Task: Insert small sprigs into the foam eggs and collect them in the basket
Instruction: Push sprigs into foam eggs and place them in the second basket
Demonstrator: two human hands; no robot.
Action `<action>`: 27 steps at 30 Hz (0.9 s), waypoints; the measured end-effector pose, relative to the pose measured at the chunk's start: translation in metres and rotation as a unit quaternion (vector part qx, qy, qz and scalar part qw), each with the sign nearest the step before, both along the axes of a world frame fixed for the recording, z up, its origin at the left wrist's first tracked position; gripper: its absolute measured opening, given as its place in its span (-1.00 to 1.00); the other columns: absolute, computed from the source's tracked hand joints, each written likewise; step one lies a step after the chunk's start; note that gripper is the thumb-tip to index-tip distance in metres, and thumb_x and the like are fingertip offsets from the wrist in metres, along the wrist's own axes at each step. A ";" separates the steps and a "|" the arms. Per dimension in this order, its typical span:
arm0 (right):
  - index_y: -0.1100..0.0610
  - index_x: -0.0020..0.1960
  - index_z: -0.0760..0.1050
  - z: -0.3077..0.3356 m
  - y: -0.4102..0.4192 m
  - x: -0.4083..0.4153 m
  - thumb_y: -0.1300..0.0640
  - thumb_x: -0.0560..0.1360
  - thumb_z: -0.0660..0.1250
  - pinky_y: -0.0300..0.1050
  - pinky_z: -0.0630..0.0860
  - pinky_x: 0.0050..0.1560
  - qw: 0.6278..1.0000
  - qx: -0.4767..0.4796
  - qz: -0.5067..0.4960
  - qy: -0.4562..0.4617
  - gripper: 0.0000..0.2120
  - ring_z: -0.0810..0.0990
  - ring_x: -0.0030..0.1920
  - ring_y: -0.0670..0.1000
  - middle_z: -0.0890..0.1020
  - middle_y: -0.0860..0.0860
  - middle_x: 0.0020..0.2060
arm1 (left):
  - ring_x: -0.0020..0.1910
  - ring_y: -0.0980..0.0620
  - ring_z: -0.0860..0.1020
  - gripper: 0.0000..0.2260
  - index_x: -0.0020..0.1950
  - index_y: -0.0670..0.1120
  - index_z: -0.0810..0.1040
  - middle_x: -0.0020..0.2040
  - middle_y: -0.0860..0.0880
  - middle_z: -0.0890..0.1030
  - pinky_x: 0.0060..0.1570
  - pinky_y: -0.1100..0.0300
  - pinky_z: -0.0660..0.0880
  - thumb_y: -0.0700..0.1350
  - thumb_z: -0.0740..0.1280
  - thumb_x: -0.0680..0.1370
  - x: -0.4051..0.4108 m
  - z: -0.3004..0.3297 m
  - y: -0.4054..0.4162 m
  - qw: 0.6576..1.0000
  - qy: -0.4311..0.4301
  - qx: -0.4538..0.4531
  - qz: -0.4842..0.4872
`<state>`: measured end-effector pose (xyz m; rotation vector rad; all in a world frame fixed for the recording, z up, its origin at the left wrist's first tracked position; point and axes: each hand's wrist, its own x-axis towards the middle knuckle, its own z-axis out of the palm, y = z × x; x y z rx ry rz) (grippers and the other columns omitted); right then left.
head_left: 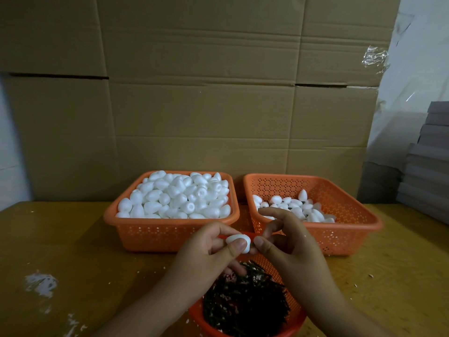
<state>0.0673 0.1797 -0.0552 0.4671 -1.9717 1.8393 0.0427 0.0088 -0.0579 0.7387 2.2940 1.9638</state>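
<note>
The left hand (209, 249) is gripping a white egg-shaped foam piece (239, 242) between thumb and curled fingers, holding it above the near basket. The right hand (286, 242) is meeting it from the other side: thumb and forefinger are pinching together at the blunt end of the foam egg, where a small dark sprig tip (252, 244) is just showing, too small to make out clearly. The remaining right fingers (269, 211) are lifting clear, loosely spread.

Directly below both hands, a round orange perforated plastic basket (297, 312) is holding a heap of dark green sprigs (245, 302) flecked with white crumbs.

Beyond the left hand, a square orange perforated plastic basket (145, 235) is sitting on the yellow-brown wooden bench (73, 251), filled to the rim with plain white foam eggs (177, 197).

Beyond the right hand, a second square orange perforated basket (349, 229) is standing just beside the first, holding a shallow layer of foam eggs (294, 207); dark specks are showing among them.

Flattened brown cardboard sheets (194, 93) are standing upright behind both baskets. White foam crumbs (41, 283) are lying on the bench well to the left of the left hand.
</note>
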 end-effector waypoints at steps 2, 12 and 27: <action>0.03 0.16 0.51 0.000 0.000 0.000 0.46 0.44 0.37 -0.14 0.61 -0.16 1.000 0.012 0.000 0.003 -0.57 0.67 -0.24 0.13 0.55 0.05 -0.24 | -0.22 0.01 0.70 -0.66 0.06 -0.06 0.54 -0.08 0.05 0.73 -0.23 0.32 0.54 0.13 0.35 0.43 0.000 0.000 0.000 1.000 0.004 -0.011 -0.004; -0.03 0.16 0.50 0.002 0.000 0.003 0.44 0.47 0.36 -0.10 0.62 -0.16 0.999 0.041 0.014 0.008 -0.56 0.65 -0.30 0.04 0.55 -0.02 -0.25 | -0.26 0.00 0.70 -0.61 0.04 -0.09 0.53 -0.15 0.01 0.73 -0.28 0.32 0.52 0.18 0.36 0.40 0.000 -0.001 0.001 1.000 0.011 -0.006 0.007; 0.07 0.04 0.57 0.005 0.000 0.005 0.33 0.47 0.39 -0.14 0.57 -0.16 1.000 0.013 0.005 -0.017 -0.78 0.61 -0.21 0.22 0.64 0.03 -0.21 | -0.29 -0.04 0.68 -0.66 0.05 -0.08 0.55 -0.13 -0.05 0.72 -0.29 0.29 0.53 0.15 0.32 0.45 -0.001 -0.001 0.002 0.998 0.009 0.054 0.034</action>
